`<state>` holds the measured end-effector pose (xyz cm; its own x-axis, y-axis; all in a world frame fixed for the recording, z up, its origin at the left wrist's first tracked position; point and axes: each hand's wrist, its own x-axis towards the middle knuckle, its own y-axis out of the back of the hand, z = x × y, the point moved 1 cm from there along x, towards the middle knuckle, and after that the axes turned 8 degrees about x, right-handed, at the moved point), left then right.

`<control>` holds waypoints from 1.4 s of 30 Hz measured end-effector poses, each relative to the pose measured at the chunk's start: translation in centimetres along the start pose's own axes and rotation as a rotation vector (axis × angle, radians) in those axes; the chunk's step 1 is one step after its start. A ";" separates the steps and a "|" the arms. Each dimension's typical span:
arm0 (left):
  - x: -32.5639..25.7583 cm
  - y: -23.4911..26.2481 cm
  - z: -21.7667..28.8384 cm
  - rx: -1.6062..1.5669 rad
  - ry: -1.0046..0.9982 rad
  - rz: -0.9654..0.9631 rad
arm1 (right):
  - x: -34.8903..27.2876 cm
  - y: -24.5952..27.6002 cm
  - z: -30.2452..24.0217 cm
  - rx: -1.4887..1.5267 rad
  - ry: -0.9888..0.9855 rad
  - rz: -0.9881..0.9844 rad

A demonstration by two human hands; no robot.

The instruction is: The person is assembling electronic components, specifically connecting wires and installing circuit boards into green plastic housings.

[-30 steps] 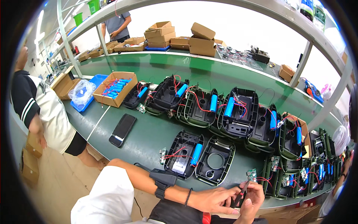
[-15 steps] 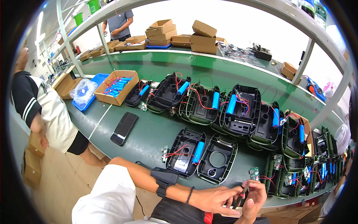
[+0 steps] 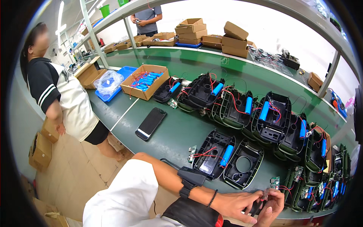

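My left hand (image 3: pixel 235 204) and my right hand (image 3: pixel 273 206) meet at the table's near edge. Between their bent fingers is a small dark piece with a bit of red (image 3: pixel 260 200), mostly hidden, so its kind is unclear. Just beyond my left hand lies an open black housing half (image 3: pixel 244 166) with a round ring inside. Beside it sits another open housing (image 3: pixel 211 155) holding a blue cylindrical battery (image 3: pixel 227 155), its red wires running to a green circuit board (image 3: pixel 192 154). Another circuit board (image 3: pixel 275 183) lies just beyond my right hand.
Housings with batteries (image 3: pixel 270 117) are stacked along the table's far side and at right. A phone (image 3: pixel 151 124) lies left of centre. Farther back are a carton of blue batteries (image 3: pixel 163 80) and a blue tray (image 3: pixel 107 95). A person (image 3: pixel 70 98) stands at left, another (image 3: pixel 147 20) behind.
The view has swung left, so everything sits farther right in the picture. My hands stay together around the small dark piece, their fingers slightly shifted. The person at left shows more fully.
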<state>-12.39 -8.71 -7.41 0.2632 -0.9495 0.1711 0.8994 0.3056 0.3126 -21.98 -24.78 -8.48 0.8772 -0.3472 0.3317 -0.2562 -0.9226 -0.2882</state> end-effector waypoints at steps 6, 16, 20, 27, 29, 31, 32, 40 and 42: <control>0.8 -0.5 -0.3 -0.020 -0.044 -0.065 | -0.1 -0.3 -0.8 -0.010 0.069 0.014; 0.7 0.3 -0.2 -0.068 0.101 -0.215 | 0.0 -0.6 0.4 -0.010 0.026 0.093; 0.1 -0.4 0.0 -0.076 -0.086 0.023 | 0.1 0.0 0.4 -0.052 0.012 0.034; 0.5 -0.2 -0.2 -0.049 -0.035 -0.134 | 0.1 0.6 0.9 -0.111 0.077 0.050; 0.3 -0.1 -0.2 -0.081 -0.061 -0.094 | 0.3 -0.2 0.3 -0.092 0.065 0.054; 0.1 0.0 -0.3 0.025 -0.254 -0.011 | 0.3 -1.0 -0.8 0.000 0.005 0.027; 0.2 -0.1 -0.3 0.024 -0.256 -0.013 | 0.2 -0.8 -0.6 -0.003 0.005 0.029; 0.3 -0.2 -0.1 0.025 -0.288 0.039 | 0.1 0.5 0.7 -0.121 0.049 0.075; 0.3 -0.5 0.1 0.063 -0.258 0.096 | 0.0 0.4 0.6 -0.084 0.006 0.070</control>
<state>-12.81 -9.15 -7.41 0.2410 -0.8688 0.4326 0.8490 0.4047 0.3398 -21.80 -25.03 -9.11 0.8536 -0.4120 0.3188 -0.3502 -0.9069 -0.2344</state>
